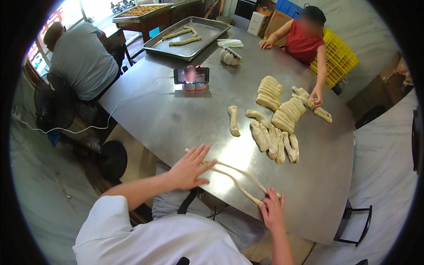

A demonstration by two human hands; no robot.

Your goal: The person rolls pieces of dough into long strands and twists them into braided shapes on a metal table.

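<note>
Two thin strands of dough [237,180] lie side by side on the metal table [212,132], near its front edge. My left hand [188,169] is laid flat over their left ends with the fingers spread; one dough tip pokes out past it. My right hand [274,210] rests palm down on their right ends, fingers apart, and covers part of them. Beyond my hands a single thick dough piece [233,121] lies alone. To its right are loose dough strips [260,135] and two stacks of cut dough strips [289,114] [270,92].
Across the table a person in red [304,43] touches dough strips at the right. A phone on a stand [191,76], its white cable [109,121], a second stand [230,56] and a metal tray [188,54] with twisted dough stand farther back. Another person [84,59] sits at left.
</note>
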